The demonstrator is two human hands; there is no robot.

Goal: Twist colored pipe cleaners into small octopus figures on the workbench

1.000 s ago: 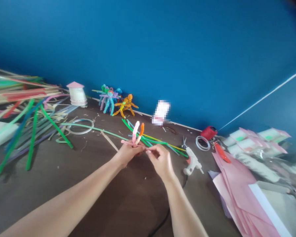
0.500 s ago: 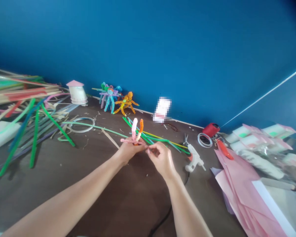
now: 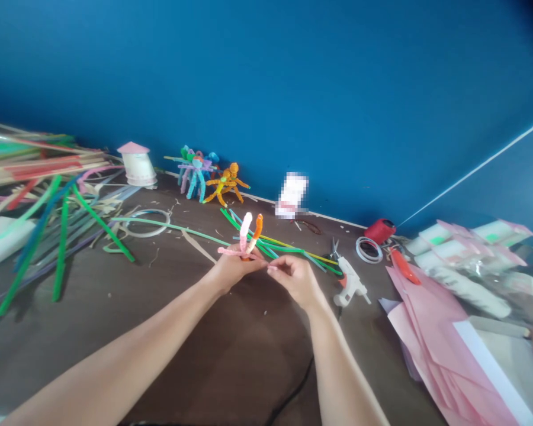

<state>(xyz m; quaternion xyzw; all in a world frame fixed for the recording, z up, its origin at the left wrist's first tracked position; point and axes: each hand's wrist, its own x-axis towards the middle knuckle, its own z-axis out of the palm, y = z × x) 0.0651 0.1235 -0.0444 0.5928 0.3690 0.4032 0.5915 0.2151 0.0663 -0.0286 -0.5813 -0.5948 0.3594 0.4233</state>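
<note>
My left hand (image 3: 231, 271) is closed around a small pipe cleaner figure (image 3: 243, 239) with pink, white and orange legs standing up from it. A pink leg juts out to the left of the fingers. My right hand (image 3: 296, 280) pinches close beside the left fingertips, where a pinkish end of the figure seems to sit between thumb and finger. The lower part of the figure is hidden by the left hand. Just behind both hands lie loose green and yellow pipe cleaners (image 3: 284, 247).
Finished pipe cleaner figures, blue (image 3: 197, 176) and orange (image 3: 229, 184), stand by the wall. A glue gun (image 3: 352, 283) with its cord and pink paper sheets (image 3: 430, 331) lie right. Strips and pipe cleaners (image 3: 62, 248) are heaped left, near a small paper tower (image 3: 138, 168).
My right hand has shifted slightly to the right, its fingers a little flatter. The upright legs of the figure have swung slightly right. My left hand has barely moved.
</note>
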